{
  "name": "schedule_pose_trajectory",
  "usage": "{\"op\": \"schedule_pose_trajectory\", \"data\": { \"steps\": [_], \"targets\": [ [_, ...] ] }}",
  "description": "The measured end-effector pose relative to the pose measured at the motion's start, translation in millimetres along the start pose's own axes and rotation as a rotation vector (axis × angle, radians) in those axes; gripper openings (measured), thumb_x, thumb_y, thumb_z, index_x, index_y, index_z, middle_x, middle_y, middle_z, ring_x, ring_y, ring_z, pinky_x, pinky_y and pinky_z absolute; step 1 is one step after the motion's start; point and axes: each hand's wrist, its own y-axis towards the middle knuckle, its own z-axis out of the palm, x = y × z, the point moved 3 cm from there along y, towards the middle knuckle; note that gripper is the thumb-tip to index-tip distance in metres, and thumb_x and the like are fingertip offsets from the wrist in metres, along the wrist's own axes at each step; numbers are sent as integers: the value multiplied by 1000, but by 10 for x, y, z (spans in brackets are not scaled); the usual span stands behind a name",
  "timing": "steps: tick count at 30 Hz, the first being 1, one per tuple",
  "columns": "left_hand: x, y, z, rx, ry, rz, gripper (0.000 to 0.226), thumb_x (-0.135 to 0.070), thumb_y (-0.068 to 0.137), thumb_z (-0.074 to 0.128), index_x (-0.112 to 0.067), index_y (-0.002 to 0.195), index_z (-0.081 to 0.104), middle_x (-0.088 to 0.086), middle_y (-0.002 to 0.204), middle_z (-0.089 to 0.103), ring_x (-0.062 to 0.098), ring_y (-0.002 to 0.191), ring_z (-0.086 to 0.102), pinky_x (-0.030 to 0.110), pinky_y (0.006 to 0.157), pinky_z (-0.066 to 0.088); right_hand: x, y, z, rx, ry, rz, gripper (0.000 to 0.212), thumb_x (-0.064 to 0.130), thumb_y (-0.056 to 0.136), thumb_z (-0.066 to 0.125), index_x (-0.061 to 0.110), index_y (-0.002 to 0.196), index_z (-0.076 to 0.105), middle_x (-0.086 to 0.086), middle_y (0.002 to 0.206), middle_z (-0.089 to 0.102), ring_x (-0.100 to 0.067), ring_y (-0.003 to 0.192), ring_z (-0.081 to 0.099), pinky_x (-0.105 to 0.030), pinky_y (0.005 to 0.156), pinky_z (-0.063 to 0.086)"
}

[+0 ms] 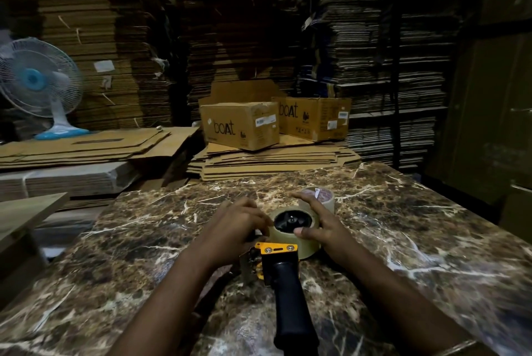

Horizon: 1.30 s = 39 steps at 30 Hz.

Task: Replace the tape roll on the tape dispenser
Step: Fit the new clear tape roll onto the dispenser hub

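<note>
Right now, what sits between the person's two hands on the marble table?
In the head view, the tape roll mounted on the tape dispenser lies between the left hand and right hand; both touch it.

**Tape dispenser and two rolls on marble top**

Lying on its side: yellow tape dispenser (280, 252), black handle (290, 298) toward the viewer. Seated flat on its black hub (292, 221), a clear-tan tape roll (302, 243). Just behind, apparently touching, a second tape roll (324, 198), flat on the marble-patterned tabletop (403, 226), loose end showing white.
</note>
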Motion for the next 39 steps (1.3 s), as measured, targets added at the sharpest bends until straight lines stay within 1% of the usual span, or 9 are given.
{"op": "schedule_pose_trajectory", "data": {
  "steps": [5, 12, 16, 19, 23, 27, 31, 34, 39],
  "targets": [
    [-34, -28, 4, -36, 12, -18, 18, -42, 88, 66, -30, 100, 70, -21, 110, 61, 5, 93, 41, 17, 68, 33, -6, -18, -1, -2, 6, 8, 70, 27, 66, 79, 40, 131, 58, -5, 128, 65, -25, 114, 66, -51, 97, 55],
    [-54, -81, 76, -22, -141, -187, 16, -30, 85, 68, -33, 93, 55, -21, 88, 49, 10, 91, 45, 29, 79, 44, -26, 12, 16, -25, 112, 95, 66, 13, 62, 65, 39, 123, 60, -10, 123, 64, -33, 111, 63, -47, 90, 53],
    [-23, -51, 156, -11, -145, -308, 48, -29, 82, 74, -48, 115, 45, -13, 92, 47, 12, 87, 53, 30, 69, 49, 29, 19, -3, -65, 113, 96, 64, 12, 60, 55, 36, 120, 59, 8, 119, 58, -20, 106, 60, -33, 82, 51],
    [22, -39, 183, 1, -215, -293, 49, -30, 82, 74, -53, 121, 54, -11, 94, 54, 12, 93, 52, 28, 70, 44, 68, 5, -5, -89, 84, 89, 56, 6, 72, 54, 37, 118, 57, 10, 119, 54, -14, 104, 57, -29, 79, 51],
    [12, -92, 109, -32, -295, -251, 40, -31, 80, 78, -40, 118, 69, -10, 89, 48, 9, 83, 53, 25, 71, 48, 91, -6, -12, -131, 9, 70, 62, -11, 84, 48, 41, 117, 57, 4, 117, 52, -19, 104, 56, -32, 81, 49],
    [-79, -89, 39, -75, -296, -225, 30, -23, 78, 81, -28, 107, 77, -16, 78, 50, 8, 81, 53, 30, 71, 51, 121, -43, 32, -149, -72, 72, 54, 3, 88, 47, 41, 125, 54, 4, 118, 56, -17, 101, 60, -36, 82, 54],
    [-119, -65, -51, -134, -276, -206, 5, -23, 78, 80, -24, 77, 76, -20, 61, 59, -4, 66, 49, 5, 69, 30, 79, -67, 132, -136, -274, 27, 55, 31, 81, 37, 52, 131, 47, 4, 128, 60, -16, 108, 63, -49, 91, 56],
    [-134, -68, -63, -71, -320, -250, 15, -33, 76, 82, -23, 83, 75, -12, 71, 66, -3, 63, 55, 6, 57, 36, 73, -65, 169, -144, -320, 5, 56, 38, 81, 32, 50, 134, 43, 5, 131, 57, -15, 112, 60, -48, 93, 55],
    [-119, -37, 5, -8, -222, -236, 15, -33, 79, 79, -26, 92, 77, -17, 78, 52, 6, 77, 53, 23, 67, 45, 87, -90, 178, -142, -371, 13, 56, 38, 83, 30, 47, 137, 41, 4, 136, 54, -16, 115, 57, -49, 96, 52]
  ]
}}
